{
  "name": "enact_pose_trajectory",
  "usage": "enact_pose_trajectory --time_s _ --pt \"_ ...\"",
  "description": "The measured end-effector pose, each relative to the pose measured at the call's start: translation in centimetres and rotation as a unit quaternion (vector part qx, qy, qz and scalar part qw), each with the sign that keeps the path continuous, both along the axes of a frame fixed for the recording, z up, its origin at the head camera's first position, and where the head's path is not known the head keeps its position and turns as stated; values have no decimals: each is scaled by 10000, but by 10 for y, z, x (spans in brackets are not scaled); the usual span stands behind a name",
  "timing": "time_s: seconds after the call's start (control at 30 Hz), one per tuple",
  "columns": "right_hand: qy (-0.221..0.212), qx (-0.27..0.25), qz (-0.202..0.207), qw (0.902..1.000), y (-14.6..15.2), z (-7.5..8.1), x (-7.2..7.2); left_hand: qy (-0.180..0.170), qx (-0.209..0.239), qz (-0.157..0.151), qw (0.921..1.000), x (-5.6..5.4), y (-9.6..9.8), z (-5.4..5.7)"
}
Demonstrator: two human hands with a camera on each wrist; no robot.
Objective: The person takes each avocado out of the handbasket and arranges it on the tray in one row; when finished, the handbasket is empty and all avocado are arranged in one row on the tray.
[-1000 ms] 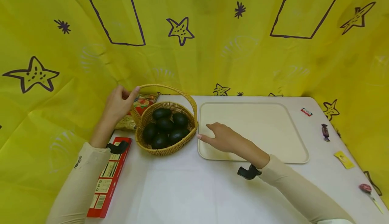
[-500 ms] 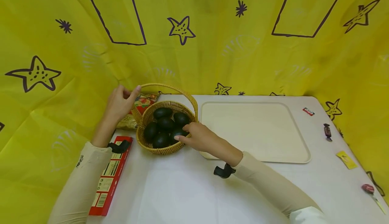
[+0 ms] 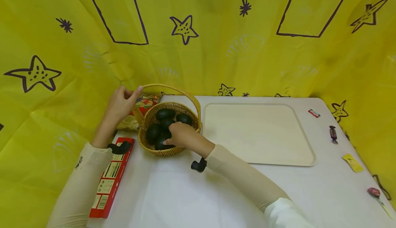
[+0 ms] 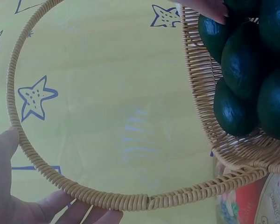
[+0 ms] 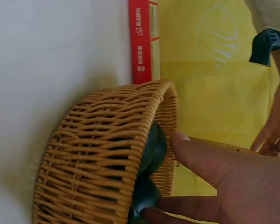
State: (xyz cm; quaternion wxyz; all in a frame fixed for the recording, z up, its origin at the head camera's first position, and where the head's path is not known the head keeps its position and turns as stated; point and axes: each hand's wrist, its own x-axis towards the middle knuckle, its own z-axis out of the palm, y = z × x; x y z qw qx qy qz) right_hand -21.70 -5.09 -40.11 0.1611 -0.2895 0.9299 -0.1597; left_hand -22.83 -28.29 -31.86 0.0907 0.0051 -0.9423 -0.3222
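Note:
A wicker basket (image 3: 165, 153) with an arched handle (image 3: 185, 93) stands left of centre in the head view. It holds several dark green avocados (image 3: 153, 134). My left hand (image 3: 119, 105) holds the left side of the handle; the left wrist view shows its thumb and fingertips against the wrapped cane. Over the basket's right rim reaches my right hand (image 3: 185, 137), hiding some avocados. In the right wrist view its thumb (image 5: 196, 151) is spread from its fingers (image 5: 186, 207), whose tips are at an avocado (image 5: 144, 196).
A beige tray (image 3: 253, 135) lies right of the basket. A long red box (image 3: 111, 180) is beside my left forearm, and shiny food packets (image 3: 131, 122) lie behind the basket. Small sweets, including a purple-wrapped candy (image 3: 333, 134) and a lollipop (image 3: 374, 192), line the right edge.
My right hand has moved left from over the tray's edge, across the basket rim, to the avocados. The left hand has stayed at the handle.

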Motion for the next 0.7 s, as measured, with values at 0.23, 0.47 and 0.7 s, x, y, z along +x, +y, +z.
enact_pose_trajectory --time_s 0.23,0.47,0.7 --pt "11 472 -146 9988 -26 -7 1 -60 -76 16 10000 1 -2 2" --pt "3 667 -272 9974 -39 -14 -1 -111 -59 13 9999 2 -3 3" --pt "-47 948 -192 9953 -43 -12 -3 -42 10 -41 10000 1 -3 3"
